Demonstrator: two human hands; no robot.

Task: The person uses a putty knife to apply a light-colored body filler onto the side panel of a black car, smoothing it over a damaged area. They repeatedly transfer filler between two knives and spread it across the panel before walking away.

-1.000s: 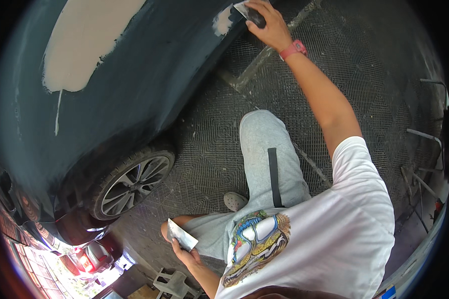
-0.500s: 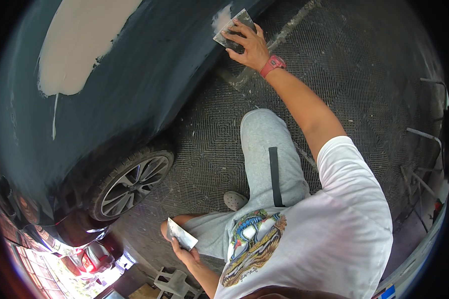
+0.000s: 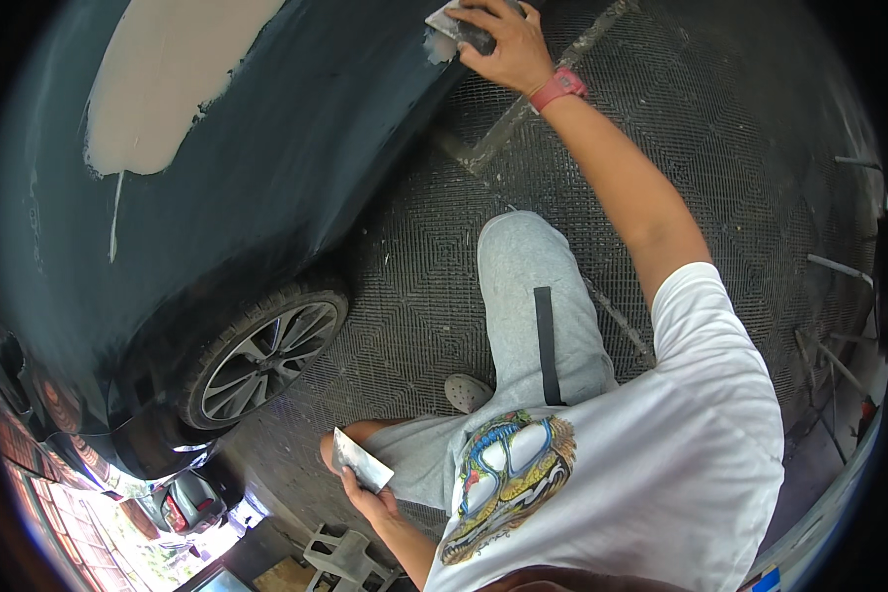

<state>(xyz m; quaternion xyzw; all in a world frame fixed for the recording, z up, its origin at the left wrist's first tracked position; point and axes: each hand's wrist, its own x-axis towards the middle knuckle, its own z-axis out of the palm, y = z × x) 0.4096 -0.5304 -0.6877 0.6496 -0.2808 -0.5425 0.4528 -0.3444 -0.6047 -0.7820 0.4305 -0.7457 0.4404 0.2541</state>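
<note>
My right hand [image 3: 516, 54] is closed on a flat putty spreader [image 3: 478, 37], dark with a pale, smeared edge, and its fingers spread over the back. That edge lies against the lower side of the dark car body [image 3: 296, 128], beside a small smear of pale filler [image 3: 439, 46]. The top of the picture cuts off part of this hand. Near my bent left knee, my left hand [image 3: 367, 499] grips a rectangular metal spreader [image 3: 363, 461] with grey smudges, held by its lower edge and away from the car.
A large beige filler patch [image 3: 163, 89] with a thin drip covers the panel at upper left. The car's wheel [image 3: 266, 370] stands below it. Black ribbed mats [image 3: 414, 286] cover the floor. Metal legs [image 3: 839, 266] stand at right, and a grey plastic stool [image 3: 350, 562] at lower left.
My right hand has slid farther up along the panel with its spreader. My left hand has barely moved. Outside at lower left, a grey car shows where a red one was.
</note>
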